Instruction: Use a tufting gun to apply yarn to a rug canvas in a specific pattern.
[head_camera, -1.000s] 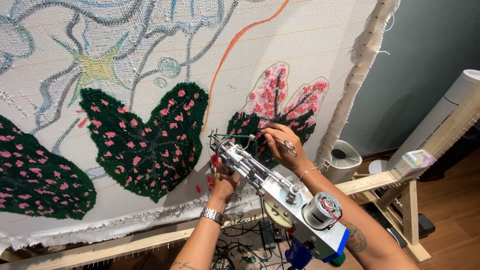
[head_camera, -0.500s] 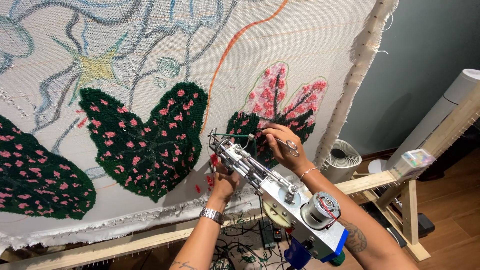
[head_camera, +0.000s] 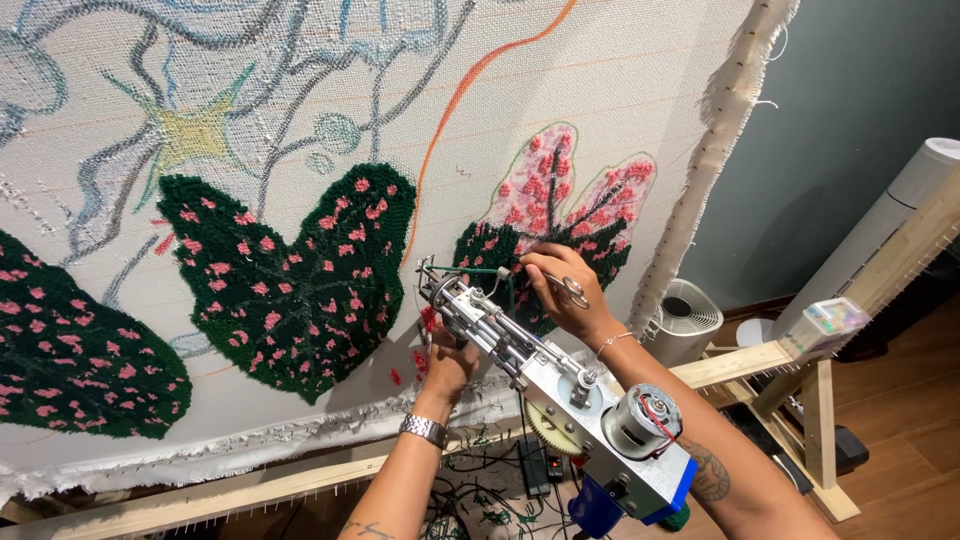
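A big white cloth (head_camera: 620, 120) hung on a wooden frame (head_camera: 740, 362). It had fluffy dark green leaves (head_camera: 290, 270) with pink dots on it. The left hand (head_camera: 448, 360) held the front grip of a metal tufting gun (head_camera: 560, 400). The gun's tip was close to the cloth. The right hand (head_camera: 562, 292) pinched green yarn (head_camera: 475, 270) near the tip, with small scissors (head_camera: 572, 290) on its fingers. A white fan (head_camera: 688, 318) stood on the floor nearby.

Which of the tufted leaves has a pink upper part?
The rightmost leaf, behind the right hand: pink on top, dark green below. The others are dark green with pink spots.
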